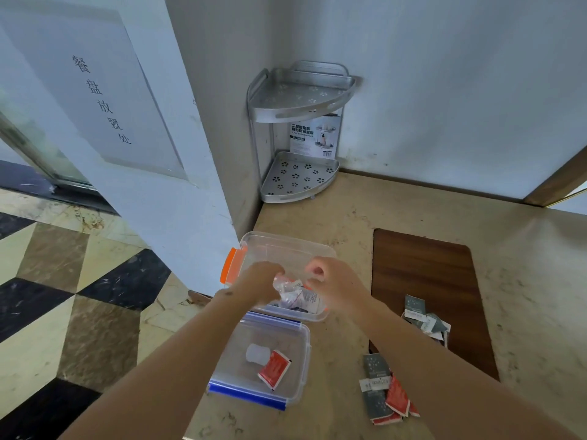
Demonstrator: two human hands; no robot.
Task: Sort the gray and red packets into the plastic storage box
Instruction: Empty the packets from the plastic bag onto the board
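A clear plastic box with orange clips [254, 249] stands on the beige counter. Over its near half my left hand [262, 279] and my right hand [324, 279] both pinch a clear plastic bag [293, 295] stuffed with white and gray packets. In front of it sits a second clear box with blue clips [301, 354], holding one red packet [274, 369] and a small white object [256, 354]. Loose gray and red packets [386, 395] lie at the near right. Another heap of gray packets [424, 319] rests on the brown panel.
A dark brown wooden panel [422, 274] is set into the counter at the right. A two-tier metal corner rack [300, 134] stands in the far corner against the wall. The counter's left edge drops to a patterned tile floor [79, 296].
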